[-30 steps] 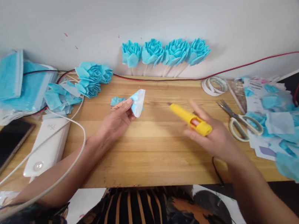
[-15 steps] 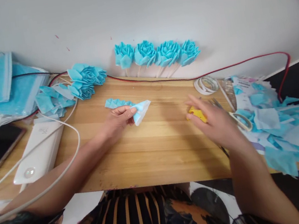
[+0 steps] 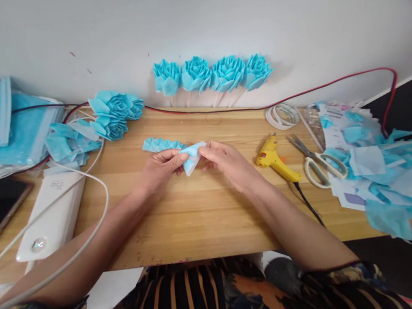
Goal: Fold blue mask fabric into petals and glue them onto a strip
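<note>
Between the left hand [image 3: 164, 170] and right hand [image 3: 228, 162], both pinched closed on it, is a folded blue-and-white fabric piece [image 3: 192, 157]. Just beyond the grip lies a pleated light-blue fabric strip [image 3: 160, 144].

Clearance about the yellow glue gun [image 3: 277, 159]. To its left, bare worktop [image 3: 231, 129] forms a narrow lane ending at the right hand [image 3: 226, 164]; behind and left of it, a wider opening extends between that hand and the red-black cable [image 3: 218, 111]. Obstructions: scissors [image 3: 311, 153] just right, a white roll [image 3: 272, 119] behind, a black cord [image 3: 308, 203] running from its handle toward the person.
</note>
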Available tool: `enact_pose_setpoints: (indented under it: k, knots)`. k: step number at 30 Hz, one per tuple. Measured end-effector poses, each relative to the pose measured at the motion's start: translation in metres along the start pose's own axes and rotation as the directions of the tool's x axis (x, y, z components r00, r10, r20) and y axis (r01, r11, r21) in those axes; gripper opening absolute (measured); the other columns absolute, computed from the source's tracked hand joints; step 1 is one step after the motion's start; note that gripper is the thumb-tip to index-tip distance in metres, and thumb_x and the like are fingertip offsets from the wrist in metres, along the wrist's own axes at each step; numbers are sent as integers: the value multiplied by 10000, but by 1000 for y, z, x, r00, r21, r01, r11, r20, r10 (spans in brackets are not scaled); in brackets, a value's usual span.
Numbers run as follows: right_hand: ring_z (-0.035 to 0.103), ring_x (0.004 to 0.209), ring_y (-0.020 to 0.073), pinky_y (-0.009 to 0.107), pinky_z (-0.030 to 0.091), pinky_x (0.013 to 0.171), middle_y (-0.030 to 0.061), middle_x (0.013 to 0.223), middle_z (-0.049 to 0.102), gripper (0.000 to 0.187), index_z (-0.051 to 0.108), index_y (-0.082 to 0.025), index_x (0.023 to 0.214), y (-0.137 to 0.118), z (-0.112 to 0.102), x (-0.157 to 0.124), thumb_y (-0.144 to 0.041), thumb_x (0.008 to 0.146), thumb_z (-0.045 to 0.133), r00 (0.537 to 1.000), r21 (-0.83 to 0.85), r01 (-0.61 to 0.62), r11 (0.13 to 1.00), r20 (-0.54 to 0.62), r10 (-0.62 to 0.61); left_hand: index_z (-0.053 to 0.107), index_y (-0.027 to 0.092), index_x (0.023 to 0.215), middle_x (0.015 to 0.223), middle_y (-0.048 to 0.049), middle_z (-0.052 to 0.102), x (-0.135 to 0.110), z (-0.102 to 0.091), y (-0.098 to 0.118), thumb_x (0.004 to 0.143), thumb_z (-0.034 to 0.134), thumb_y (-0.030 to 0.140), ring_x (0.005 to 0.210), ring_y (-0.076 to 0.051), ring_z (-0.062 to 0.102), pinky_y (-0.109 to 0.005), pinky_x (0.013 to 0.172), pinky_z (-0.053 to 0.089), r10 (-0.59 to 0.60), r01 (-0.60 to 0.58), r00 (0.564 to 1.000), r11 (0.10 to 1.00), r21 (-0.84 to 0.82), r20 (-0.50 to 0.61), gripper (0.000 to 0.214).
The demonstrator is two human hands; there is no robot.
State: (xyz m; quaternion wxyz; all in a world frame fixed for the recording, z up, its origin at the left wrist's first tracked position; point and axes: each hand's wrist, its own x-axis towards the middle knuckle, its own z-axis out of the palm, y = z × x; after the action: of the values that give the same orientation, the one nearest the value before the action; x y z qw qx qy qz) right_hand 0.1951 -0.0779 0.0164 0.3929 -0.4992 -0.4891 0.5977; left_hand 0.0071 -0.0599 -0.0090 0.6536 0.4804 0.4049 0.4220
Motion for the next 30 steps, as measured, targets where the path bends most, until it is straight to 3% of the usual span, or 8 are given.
enact_pose_setpoints:
  k: [7,14,24,30]
  knots:
    - [627,803,153,279,463,689,18,849,717,287,696,-213,881,5,4,1,-492,817,676,999,-4,1,1000,38,-1,705,186,602,582,13,575,0,0,0,738,811,445,581,-110,471,-257,593,363,47,-45,999,993,112,-16,311]
    - [614,754,145,284,464,680,-6,767,696,216,694,-213,839,10,5,2,-416,772,724,1000,19,7,1000,8,-7,725,183,633,584,16,584,0,1,0,714,816,453,573,-105,467,-254,587,364,31,-27,999,994,107,-31,297]
    - [560,736,128,267,457,647,-10,783,655,267,655,-209,846,11,5,2,-441,759,755,998,-1,64,998,0,-64,711,183,640,602,12,611,1,1,-3,716,826,439,578,-102,499,-244,589,388,41,-36,998,993,109,-48,291]
    - [521,664,115,274,450,653,-26,696,603,252,653,-212,754,12,5,4,-452,786,723,989,-18,101,995,-108,-102,718,188,646,579,16,600,0,1,-4,732,814,417,557,-99,484,-246,572,364,59,-57,998,989,140,-17,263]
